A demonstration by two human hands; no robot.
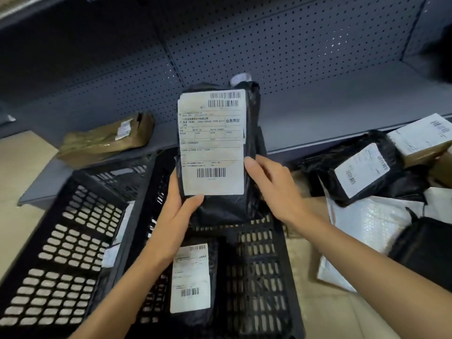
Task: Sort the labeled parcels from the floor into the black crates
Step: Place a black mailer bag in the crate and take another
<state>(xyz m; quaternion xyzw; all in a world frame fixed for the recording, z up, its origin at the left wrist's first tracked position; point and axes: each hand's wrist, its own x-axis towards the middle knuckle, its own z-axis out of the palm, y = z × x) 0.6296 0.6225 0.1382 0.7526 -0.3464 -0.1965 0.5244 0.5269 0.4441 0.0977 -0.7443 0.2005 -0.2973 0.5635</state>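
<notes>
I hold a black parcel (220, 211) with a large white shipping label upright above the middle black crate (256, 277). My left hand (178, 206) grips its lower left corner, thumb on the label's bottom edge. My right hand (271, 187) grips its right side, thumb at the label's edge. Another labelled black parcel (193, 277) lies inside that crate. A second black crate (61, 253) stands to the left, with a white-labelled parcel (117, 241) leaning at its right wall.
A heap of parcels (362, 172) lies on the floor at the right: black bags, white bubble mailers, a labelled box. A brown parcel (105, 140) rests on the low grey shelf (330, 118). Perforated shelf backing rises behind. Beige floor shows at the left.
</notes>
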